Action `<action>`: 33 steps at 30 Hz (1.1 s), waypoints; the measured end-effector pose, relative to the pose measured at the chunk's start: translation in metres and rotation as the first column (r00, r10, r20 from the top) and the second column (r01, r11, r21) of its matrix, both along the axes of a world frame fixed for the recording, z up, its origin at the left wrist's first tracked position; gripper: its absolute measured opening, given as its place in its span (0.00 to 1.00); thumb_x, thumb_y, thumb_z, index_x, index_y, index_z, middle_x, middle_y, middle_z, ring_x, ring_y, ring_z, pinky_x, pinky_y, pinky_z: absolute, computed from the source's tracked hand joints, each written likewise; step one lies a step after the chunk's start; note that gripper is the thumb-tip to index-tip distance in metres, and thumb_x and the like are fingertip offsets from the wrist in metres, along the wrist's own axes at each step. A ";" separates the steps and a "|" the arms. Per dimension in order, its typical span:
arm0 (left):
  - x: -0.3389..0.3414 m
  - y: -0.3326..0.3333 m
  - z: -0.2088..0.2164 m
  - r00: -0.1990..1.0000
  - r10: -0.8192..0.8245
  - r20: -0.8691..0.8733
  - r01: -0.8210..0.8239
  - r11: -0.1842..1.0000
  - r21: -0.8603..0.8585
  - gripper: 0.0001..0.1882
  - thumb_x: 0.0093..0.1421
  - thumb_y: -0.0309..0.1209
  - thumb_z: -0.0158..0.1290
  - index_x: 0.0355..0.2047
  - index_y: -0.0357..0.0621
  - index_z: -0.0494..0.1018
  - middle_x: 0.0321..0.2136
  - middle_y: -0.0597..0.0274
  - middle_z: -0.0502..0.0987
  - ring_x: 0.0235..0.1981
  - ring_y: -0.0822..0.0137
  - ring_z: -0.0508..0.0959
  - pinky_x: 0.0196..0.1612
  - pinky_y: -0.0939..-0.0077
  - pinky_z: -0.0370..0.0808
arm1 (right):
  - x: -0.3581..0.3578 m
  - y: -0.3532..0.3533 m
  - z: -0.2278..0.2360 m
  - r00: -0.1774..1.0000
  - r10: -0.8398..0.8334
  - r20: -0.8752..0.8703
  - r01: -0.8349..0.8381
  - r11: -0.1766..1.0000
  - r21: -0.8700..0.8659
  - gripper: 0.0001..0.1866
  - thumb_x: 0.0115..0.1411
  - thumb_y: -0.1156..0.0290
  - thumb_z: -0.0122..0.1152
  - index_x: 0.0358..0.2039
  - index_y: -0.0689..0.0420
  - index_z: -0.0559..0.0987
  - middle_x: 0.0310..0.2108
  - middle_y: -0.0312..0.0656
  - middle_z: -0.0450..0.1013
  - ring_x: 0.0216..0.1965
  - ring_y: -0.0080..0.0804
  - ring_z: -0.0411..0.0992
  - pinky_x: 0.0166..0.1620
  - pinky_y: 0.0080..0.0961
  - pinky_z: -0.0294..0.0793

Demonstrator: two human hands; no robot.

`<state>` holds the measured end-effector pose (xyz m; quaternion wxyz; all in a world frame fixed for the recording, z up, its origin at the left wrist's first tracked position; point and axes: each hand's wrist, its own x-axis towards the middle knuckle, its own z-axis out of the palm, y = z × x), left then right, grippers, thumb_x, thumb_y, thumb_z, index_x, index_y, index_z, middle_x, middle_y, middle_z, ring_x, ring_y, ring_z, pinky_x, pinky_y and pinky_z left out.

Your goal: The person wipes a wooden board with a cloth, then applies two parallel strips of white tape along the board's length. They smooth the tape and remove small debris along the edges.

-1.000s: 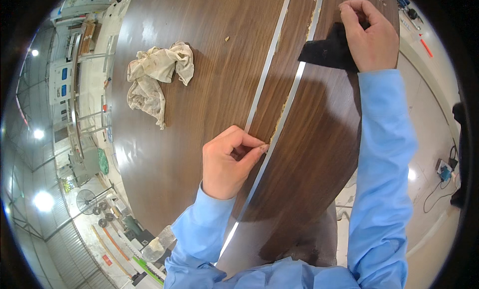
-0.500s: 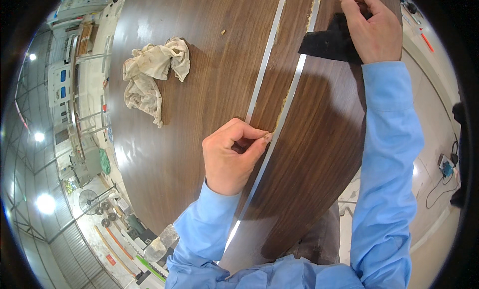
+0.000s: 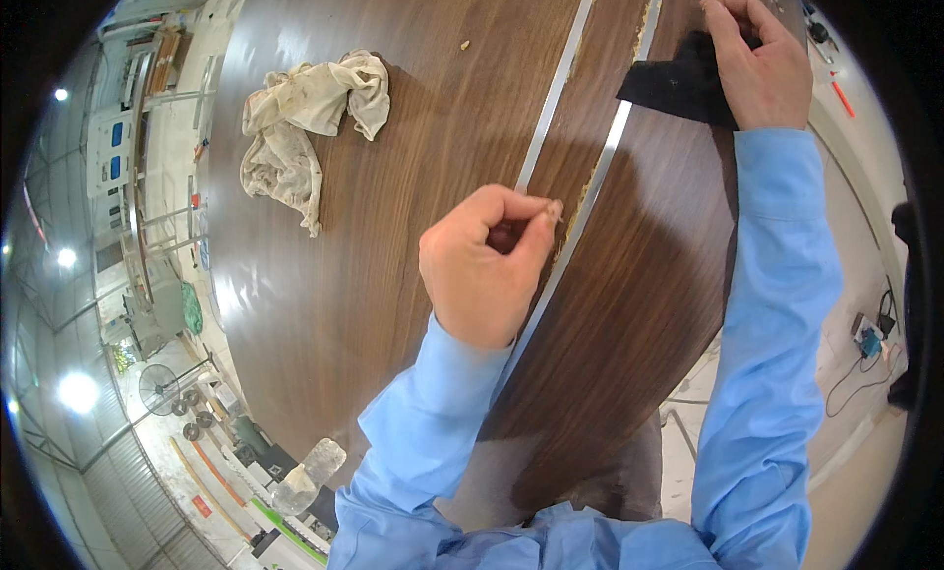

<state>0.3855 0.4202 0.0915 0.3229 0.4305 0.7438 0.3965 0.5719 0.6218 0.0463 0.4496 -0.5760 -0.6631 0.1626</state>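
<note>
A dark wood-grain panel [image 3: 393,216] fills the middle, crossed by two pale metallic strips. Yellowish crumbly residue [image 3: 588,191] runs along the left edge of the right-hand strip [image 3: 560,275]. Thumb and fingertips of my left hand [image 3: 487,265] are pinched together beside that strip, just above the panel. A tiny pale bit shows at the fingertips, too small to name. Farther up on the right, my right hand [image 3: 769,73] is closed on a black cloth [image 3: 678,86], which spreads across the right-hand strip. Its grip is partly hidden behind the hand.
A crumpled, stained cream rag [image 3: 320,103] lies on the panel at the left. One small tan crumb [image 3: 465,46] sits farther up. Beyond the panel's left edge are a clear plastic bottle [image 3: 320,462] and a fan [image 3: 160,388]; cables [image 3: 865,373] lie at the right.
My left hand has moved up and away along the strip, still pinched. The view has shifted slightly; my right hand and the black cloth stay at about the same place on the panel.
</note>
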 end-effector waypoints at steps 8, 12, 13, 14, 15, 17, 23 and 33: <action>-0.019 -0.032 -0.001 0.905 -0.303 -0.299 0.348 0.931 0.111 0.12 0.56 0.19 0.63 0.40 0.44 0.85 0.33 0.59 0.76 0.30 0.69 0.77 0.31 0.77 0.73 | 0.012 0.016 -0.015 1.000 -0.011 -0.003 0.011 0.996 -0.083 0.15 0.63 0.58 0.63 0.40 0.55 0.85 0.35 0.34 0.82 0.39 0.23 0.78 0.47 0.22 0.74; -0.014 -0.045 -0.007 0.898 -0.275 -0.345 0.335 0.933 0.128 0.15 0.55 0.16 0.62 0.42 0.43 0.85 0.35 0.59 0.76 0.29 0.69 0.76 0.31 0.76 0.74 | 0.008 0.012 -0.012 1.000 -0.020 -0.021 0.018 0.995 -0.096 0.15 0.63 0.58 0.64 0.40 0.55 0.85 0.34 0.33 0.82 0.38 0.22 0.78 0.46 0.21 0.74; -0.010 -0.046 -0.008 0.905 -0.254 -0.341 0.308 0.945 0.113 0.15 0.55 0.15 0.62 0.42 0.43 0.85 0.35 0.59 0.76 0.30 0.69 0.75 0.32 0.76 0.74 | 0.008 0.012 -0.011 1.000 -0.018 -0.022 0.015 0.995 -0.097 0.14 0.63 0.58 0.64 0.40 0.55 0.85 0.34 0.33 0.82 0.38 0.21 0.77 0.46 0.21 0.74; -0.007 -0.046 -0.008 0.902 -0.234 -0.364 0.300 0.945 0.134 0.15 0.54 0.16 0.63 0.42 0.43 0.85 0.35 0.60 0.75 0.31 0.67 0.75 0.33 0.74 0.73 | 0.007 0.012 -0.010 1.000 -0.020 -0.016 0.018 0.995 -0.097 0.14 0.63 0.58 0.64 0.40 0.56 0.85 0.34 0.33 0.82 0.38 0.21 0.77 0.46 0.21 0.74; -0.003 -0.047 -0.007 0.903 -0.210 -0.375 0.279 0.950 0.140 0.15 0.53 0.17 0.63 0.41 0.44 0.84 0.34 0.61 0.75 0.33 0.64 0.74 0.34 0.72 0.73 | 0.007 0.011 -0.009 1.000 -0.023 -0.012 0.022 0.995 -0.099 0.14 0.63 0.58 0.64 0.40 0.56 0.85 0.34 0.33 0.82 0.38 0.21 0.77 0.46 0.21 0.74; 0.004 -0.047 -0.007 0.899 -0.169 -0.405 0.247 0.958 0.147 0.13 0.54 0.18 0.63 0.41 0.43 0.84 0.34 0.60 0.75 0.34 0.63 0.74 0.36 0.70 0.73 | 0.007 0.011 -0.006 1.000 -0.028 -0.006 0.027 0.994 -0.105 0.14 0.63 0.58 0.64 0.40 0.56 0.85 0.33 0.33 0.82 0.37 0.21 0.77 0.45 0.21 0.74; 0.009 -0.052 -0.014 0.896 -0.083 -0.437 0.177 0.968 0.178 0.05 0.60 0.19 0.60 0.37 0.38 0.79 0.37 0.57 0.75 0.35 0.60 0.75 0.39 0.70 0.74 | 0.005 0.008 -0.003 0.999 -0.033 0.009 0.033 0.993 -0.114 0.14 0.63 0.59 0.64 0.39 0.56 0.85 0.32 0.33 0.81 0.36 0.21 0.77 0.45 0.21 0.74; 0.006 -0.033 -0.007 0.939 -0.064 -0.337 0.142 0.967 0.211 0.05 0.57 0.17 0.61 0.34 0.37 0.79 0.33 0.56 0.77 0.32 0.61 0.78 0.37 0.71 0.75 | -0.002 0.003 0.002 0.997 -0.020 -0.075 0.012 0.995 -0.098 0.13 0.61 0.59 0.61 0.37 0.55 0.84 0.31 0.41 0.82 0.34 0.37 0.80 0.42 0.30 0.77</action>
